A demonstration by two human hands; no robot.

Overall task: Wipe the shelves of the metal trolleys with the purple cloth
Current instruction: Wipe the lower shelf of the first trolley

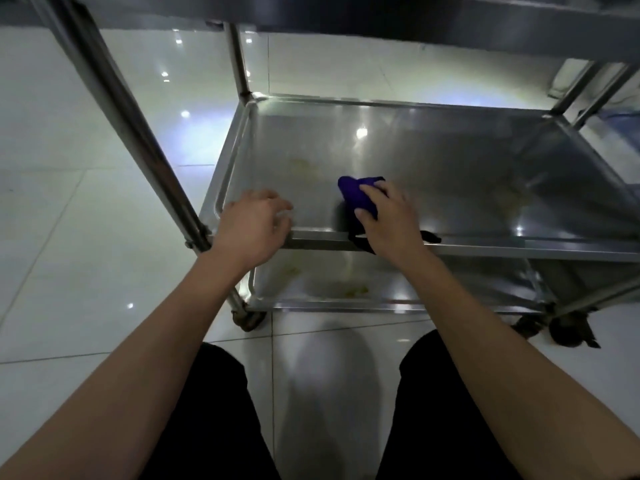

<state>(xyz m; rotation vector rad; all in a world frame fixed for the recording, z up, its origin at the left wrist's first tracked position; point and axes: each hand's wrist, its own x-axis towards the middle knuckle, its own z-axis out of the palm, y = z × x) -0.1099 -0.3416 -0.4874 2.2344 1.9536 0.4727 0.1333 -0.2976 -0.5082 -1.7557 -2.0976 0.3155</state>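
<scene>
A metal trolley fills the view, and its middle shelf (pixel 433 157) is a shiny steel tray with yellowish stains. My right hand (pixel 391 220) presses a bunched purple cloth (pixel 356 194) onto that shelf near its front rim, and part of the cloth hangs over the edge. My left hand (pixel 252 226) rests on the shelf's front left corner with the fingers curled over the rim. Below lies the bottom shelf (pixel 346 285), also stained. The top shelf (pixel 450 26) crosses the upper edge of the view.
Slanted trolley legs (pixel 131 126) stand at the left and at the back right. Castor wheels (pixel 249 318) sit on the glossy white tiled floor (pixel 69 237). A second trolley frame (pixel 602 95) stands at the right. My knees in dark shorts are at the bottom.
</scene>
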